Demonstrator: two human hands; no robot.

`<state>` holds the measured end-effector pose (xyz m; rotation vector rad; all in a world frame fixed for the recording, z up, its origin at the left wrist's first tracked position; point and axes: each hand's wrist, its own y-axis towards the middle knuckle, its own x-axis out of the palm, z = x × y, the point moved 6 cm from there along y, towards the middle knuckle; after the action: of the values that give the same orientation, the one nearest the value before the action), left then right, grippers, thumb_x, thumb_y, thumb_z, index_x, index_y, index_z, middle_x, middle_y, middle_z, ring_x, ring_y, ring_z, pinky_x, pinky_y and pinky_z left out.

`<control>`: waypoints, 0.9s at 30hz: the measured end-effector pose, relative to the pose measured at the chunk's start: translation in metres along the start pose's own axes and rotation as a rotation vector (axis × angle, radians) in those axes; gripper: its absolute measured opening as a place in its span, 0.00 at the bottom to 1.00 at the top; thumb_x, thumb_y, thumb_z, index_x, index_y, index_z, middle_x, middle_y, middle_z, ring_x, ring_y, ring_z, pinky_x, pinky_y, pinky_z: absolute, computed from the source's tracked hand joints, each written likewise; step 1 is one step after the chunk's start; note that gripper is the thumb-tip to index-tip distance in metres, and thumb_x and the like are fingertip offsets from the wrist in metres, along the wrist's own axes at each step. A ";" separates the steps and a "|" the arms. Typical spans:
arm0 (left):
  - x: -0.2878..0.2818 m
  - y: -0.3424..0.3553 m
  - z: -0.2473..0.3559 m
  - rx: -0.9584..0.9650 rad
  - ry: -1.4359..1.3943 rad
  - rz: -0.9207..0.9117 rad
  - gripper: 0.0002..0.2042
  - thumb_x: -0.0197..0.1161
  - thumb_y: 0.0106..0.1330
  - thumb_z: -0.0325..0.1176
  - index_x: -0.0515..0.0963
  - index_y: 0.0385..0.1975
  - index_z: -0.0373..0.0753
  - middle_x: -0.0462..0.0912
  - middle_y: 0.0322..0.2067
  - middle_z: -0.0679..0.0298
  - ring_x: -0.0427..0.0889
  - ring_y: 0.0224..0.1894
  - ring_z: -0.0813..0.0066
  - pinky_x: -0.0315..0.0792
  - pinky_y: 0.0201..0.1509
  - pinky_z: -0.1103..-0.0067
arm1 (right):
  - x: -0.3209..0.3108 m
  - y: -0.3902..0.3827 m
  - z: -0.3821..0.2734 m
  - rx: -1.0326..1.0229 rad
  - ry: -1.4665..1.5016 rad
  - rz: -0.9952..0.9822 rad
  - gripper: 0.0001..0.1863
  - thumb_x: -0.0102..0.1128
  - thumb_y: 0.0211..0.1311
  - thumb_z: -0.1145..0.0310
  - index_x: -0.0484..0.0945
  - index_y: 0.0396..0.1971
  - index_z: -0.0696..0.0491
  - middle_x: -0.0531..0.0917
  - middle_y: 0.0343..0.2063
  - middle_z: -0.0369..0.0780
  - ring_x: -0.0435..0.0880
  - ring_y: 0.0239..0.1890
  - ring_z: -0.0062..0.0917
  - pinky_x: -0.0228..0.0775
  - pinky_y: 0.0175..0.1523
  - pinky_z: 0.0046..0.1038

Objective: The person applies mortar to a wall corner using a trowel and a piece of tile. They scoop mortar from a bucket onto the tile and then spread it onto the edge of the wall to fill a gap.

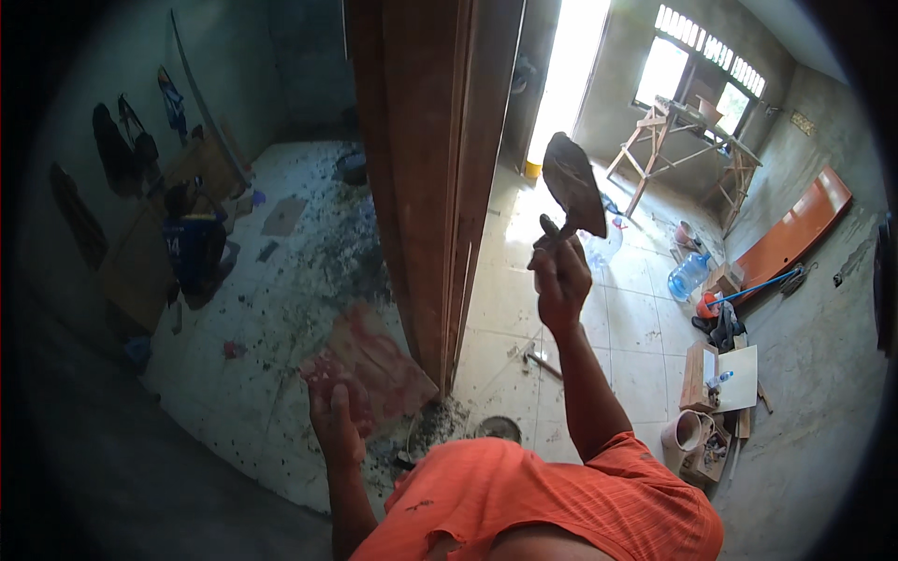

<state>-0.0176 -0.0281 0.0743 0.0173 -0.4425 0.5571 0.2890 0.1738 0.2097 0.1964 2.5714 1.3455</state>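
In my right hand (561, 276), raised in front of me, a dirty trowel (572, 185) is gripped by its handle, blade pointing up. Low on the left, my left hand (335, 416) has its fingers at the edge of a flat square board (379, 369) with reddish and pale smears. The board is tilted and held over the debris-strewn floor. Between my two hands stands a brown wooden door frame (440, 187).
Rubble (346, 248) litters the left room's tiles, where a person (195, 243) crouches by the wall. To the right are a wooden trestle (659, 154), a leaning orange panel (795, 234), a blue water jug (688, 276), a pale bucket (685, 430) and a hammer (543, 365).
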 end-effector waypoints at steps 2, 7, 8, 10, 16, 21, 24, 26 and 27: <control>-0.005 0.015 -0.013 0.045 0.001 -0.010 0.20 0.54 0.72 0.32 0.68 0.64 0.40 0.78 0.43 0.68 0.78 0.41 0.81 0.76 0.45 0.80 | -0.010 -0.022 0.026 0.030 0.110 -0.125 0.13 0.56 0.70 0.71 0.83 0.42 0.66 0.76 0.24 0.37 0.77 0.29 0.18 0.68 0.34 0.22; -0.004 0.037 -0.040 0.069 -0.024 -0.069 0.23 0.55 0.72 0.32 0.66 0.66 0.38 0.78 0.52 0.66 0.78 0.49 0.79 0.75 0.54 0.77 | -0.016 -0.083 0.114 0.398 0.221 -0.351 0.17 0.48 0.77 0.68 0.84 0.40 0.64 0.76 0.19 0.34 0.73 0.20 0.14 0.63 0.27 0.21; 0.002 0.032 -0.036 0.045 -0.036 -0.064 0.23 0.55 0.72 0.32 0.66 0.67 0.37 0.77 0.54 0.66 0.77 0.51 0.78 0.74 0.57 0.77 | -0.014 -0.089 0.122 0.429 0.180 -0.395 0.18 0.49 0.77 0.67 0.84 0.40 0.64 0.77 0.18 0.33 0.72 0.19 0.13 0.63 0.26 0.21; 0.008 0.023 -0.039 0.018 -0.053 -0.038 0.24 0.56 0.72 0.32 0.65 0.67 0.36 0.77 0.56 0.66 0.77 0.53 0.77 0.73 0.59 0.76 | -0.007 -0.096 0.128 0.464 0.144 -0.459 0.18 0.50 0.77 0.66 0.85 0.39 0.64 0.77 0.17 0.33 0.72 0.19 0.13 0.62 0.25 0.21; 0.000 0.010 -0.050 -0.147 -0.076 -0.022 0.19 0.58 0.71 0.34 0.71 0.60 0.41 0.79 0.40 0.73 0.78 0.38 0.85 0.75 0.36 0.82 | 0.004 -0.091 0.084 0.378 0.118 -0.590 0.16 0.54 0.74 0.65 0.87 0.34 0.59 0.78 0.18 0.35 0.74 0.21 0.15 0.65 0.27 0.21; -0.014 0.017 -0.060 0.002 -0.153 0.005 0.18 0.56 0.73 0.31 0.70 0.61 0.42 0.78 0.35 0.73 0.76 0.29 0.88 0.64 0.17 0.88 | 0.026 -0.132 0.035 0.464 0.193 -0.958 0.18 0.51 0.73 0.63 0.88 0.31 0.57 0.77 0.15 0.35 0.76 0.17 0.18 0.69 0.27 0.24; -0.001 0.011 -0.067 -0.143 -0.235 -0.272 0.18 0.54 0.73 0.30 0.68 0.62 0.40 0.79 0.34 0.70 0.76 0.25 0.86 0.66 0.17 0.88 | 0.041 -0.140 0.018 0.591 0.510 -1.321 0.22 0.50 0.74 0.58 0.86 0.28 0.57 0.75 0.11 0.33 0.75 0.16 0.16 0.68 0.26 0.24; 0.005 0.016 -0.075 -0.152 -0.250 -0.240 0.18 0.53 0.72 0.28 0.67 0.62 0.40 0.78 0.32 0.68 0.75 0.24 0.84 0.65 0.16 0.88 | 0.051 -0.135 0.025 0.578 0.429 -1.435 0.23 0.50 0.75 0.57 0.86 0.27 0.57 0.75 0.11 0.34 0.75 0.16 0.16 0.67 0.24 0.24; 0.004 0.019 -0.080 -0.158 -0.244 -0.243 0.18 0.53 0.72 0.28 0.67 0.62 0.40 0.78 0.32 0.68 0.75 0.24 0.84 0.65 0.16 0.88 | 0.053 -0.137 0.032 0.547 0.337 -1.551 0.24 0.50 0.75 0.56 0.85 0.27 0.58 0.76 0.11 0.34 0.74 0.15 0.15 0.66 0.22 0.24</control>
<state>0.0078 0.0012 0.0016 -0.0126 -0.7107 0.2795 0.2450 0.1328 0.0724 -1.6357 2.0768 0.0651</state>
